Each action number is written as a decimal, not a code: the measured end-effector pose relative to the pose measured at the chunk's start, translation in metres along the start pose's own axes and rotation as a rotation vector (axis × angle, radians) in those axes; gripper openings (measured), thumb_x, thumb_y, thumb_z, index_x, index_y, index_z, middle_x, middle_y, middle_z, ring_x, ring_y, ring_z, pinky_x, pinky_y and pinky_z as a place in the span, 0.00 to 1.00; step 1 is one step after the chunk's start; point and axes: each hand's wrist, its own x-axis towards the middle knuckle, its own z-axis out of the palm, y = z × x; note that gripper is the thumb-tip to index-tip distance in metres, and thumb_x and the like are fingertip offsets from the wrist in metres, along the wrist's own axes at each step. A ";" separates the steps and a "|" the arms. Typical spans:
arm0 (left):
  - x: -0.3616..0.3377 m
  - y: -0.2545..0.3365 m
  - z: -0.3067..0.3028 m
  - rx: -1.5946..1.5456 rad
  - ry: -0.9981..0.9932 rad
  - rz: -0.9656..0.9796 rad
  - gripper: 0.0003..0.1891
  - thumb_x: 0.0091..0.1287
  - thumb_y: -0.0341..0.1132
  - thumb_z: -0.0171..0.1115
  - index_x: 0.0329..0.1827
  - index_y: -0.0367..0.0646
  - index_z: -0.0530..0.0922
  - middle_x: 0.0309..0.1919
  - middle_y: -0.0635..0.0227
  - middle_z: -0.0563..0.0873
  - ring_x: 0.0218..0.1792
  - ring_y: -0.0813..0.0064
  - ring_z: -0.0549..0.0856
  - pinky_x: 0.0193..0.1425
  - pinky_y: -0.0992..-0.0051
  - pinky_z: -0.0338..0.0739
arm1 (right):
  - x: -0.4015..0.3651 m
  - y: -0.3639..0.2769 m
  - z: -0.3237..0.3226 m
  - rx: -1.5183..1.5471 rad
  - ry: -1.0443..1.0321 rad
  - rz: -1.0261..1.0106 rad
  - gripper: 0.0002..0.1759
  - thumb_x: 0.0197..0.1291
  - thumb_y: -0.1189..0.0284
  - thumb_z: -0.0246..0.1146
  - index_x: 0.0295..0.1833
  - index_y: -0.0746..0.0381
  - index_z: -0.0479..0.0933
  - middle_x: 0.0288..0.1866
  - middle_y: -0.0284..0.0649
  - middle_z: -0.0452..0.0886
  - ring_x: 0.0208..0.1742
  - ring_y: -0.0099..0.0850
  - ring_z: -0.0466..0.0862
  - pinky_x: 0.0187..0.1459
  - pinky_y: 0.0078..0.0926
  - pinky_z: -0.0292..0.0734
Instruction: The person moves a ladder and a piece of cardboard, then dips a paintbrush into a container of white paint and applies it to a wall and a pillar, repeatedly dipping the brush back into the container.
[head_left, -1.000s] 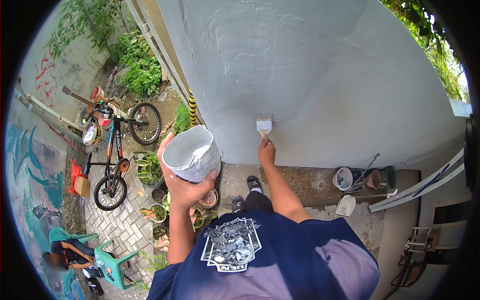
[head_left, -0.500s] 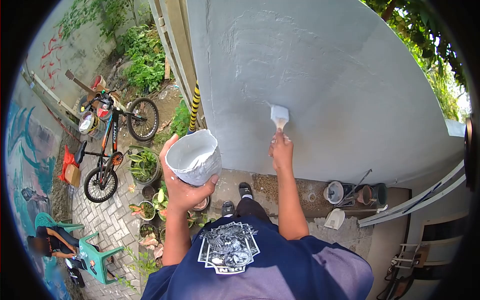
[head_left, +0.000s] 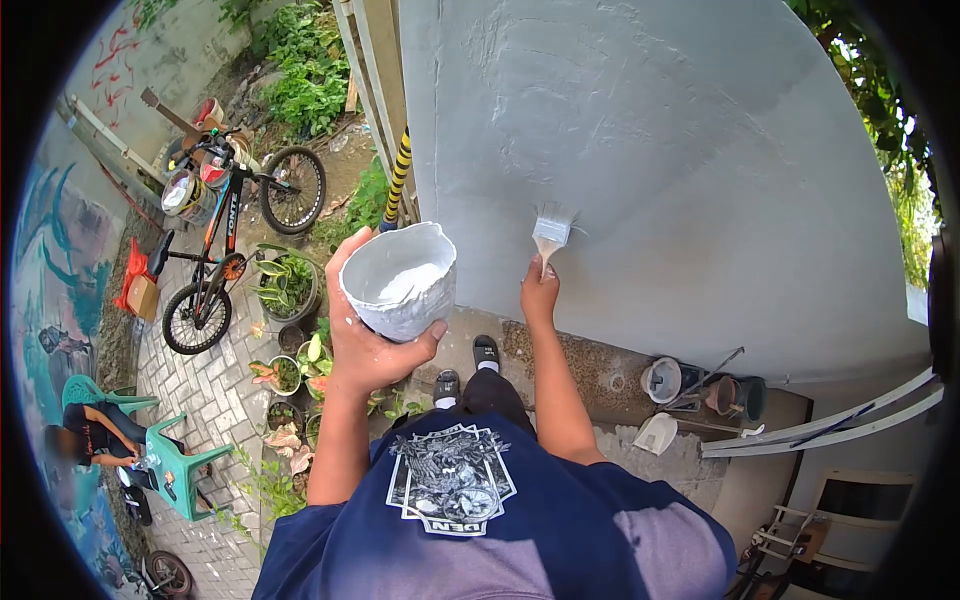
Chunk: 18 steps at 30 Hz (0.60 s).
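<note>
My left hand (head_left: 375, 350) is wrapped round a paint-crusted cup (head_left: 405, 308), tilted so that the white paint (head_left: 410, 282) inside shows. Further right, my right hand (head_left: 540, 292) grips the handle of a paintbrush (head_left: 551, 232). Its pale bristles point up and are splayed against the grey wall (head_left: 640, 200). Ridges and rough streaks mark the wall's surface above the brush. The brush and the cup are well apart.
A bicycle (head_left: 222, 230) stands on the paving at left, near potted plants (head_left: 290, 283). A person (head_left: 95, 435) sits by a green plastic table (head_left: 185, 465). Buckets (head_left: 662, 380) and a dustpan (head_left: 656, 433) lie along the wall's foot at right.
The brush has shifted slightly left, and its bristles now look more spread. My left hand and the cup appear a little further right and lower as the view has moved.
</note>
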 end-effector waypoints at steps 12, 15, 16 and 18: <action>-0.006 0.007 0.009 -0.048 0.010 -0.019 0.58 0.45 0.36 0.83 0.80 0.37 0.56 0.64 0.56 0.77 0.64 0.63 0.81 0.70 0.62 0.75 | 0.003 -0.046 -0.023 0.237 -0.292 0.758 0.21 0.78 0.54 0.57 0.36 0.59 0.70 0.18 0.28 0.67 0.11 0.21 0.58 0.15 0.27 0.52; -0.008 0.011 0.010 -0.046 0.004 -0.007 0.58 0.44 0.36 0.83 0.80 0.37 0.56 0.64 0.56 0.77 0.64 0.63 0.81 0.70 0.62 0.75 | -0.002 -0.105 -0.041 0.281 -0.237 0.529 0.21 0.79 0.55 0.56 0.37 0.61 0.71 0.21 0.29 0.69 0.15 0.18 0.62 0.17 0.23 0.56; -0.006 0.011 0.011 -0.052 0.005 -0.002 0.59 0.44 0.36 0.83 0.80 0.37 0.56 0.64 0.56 0.77 0.65 0.63 0.81 0.71 0.62 0.75 | 0.000 -0.124 -0.045 0.283 -0.224 0.431 0.22 0.80 0.56 0.56 0.38 0.63 0.71 0.23 0.30 0.71 0.18 0.18 0.66 0.18 0.20 0.59; -0.002 0.009 0.010 -0.061 0.020 0.010 0.59 0.44 0.36 0.83 0.80 0.37 0.55 0.64 0.55 0.77 0.65 0.63 0.81 0.71 0.62 0.75 | 0.008 -0.167 -0.055 0.340 -0.194 0.301 0.22 0.81 0.55 0.54 0.37 0.61 0.71 0.22 0.27 0.68 0.18 0.17 0.64 0.18 0.20 0.58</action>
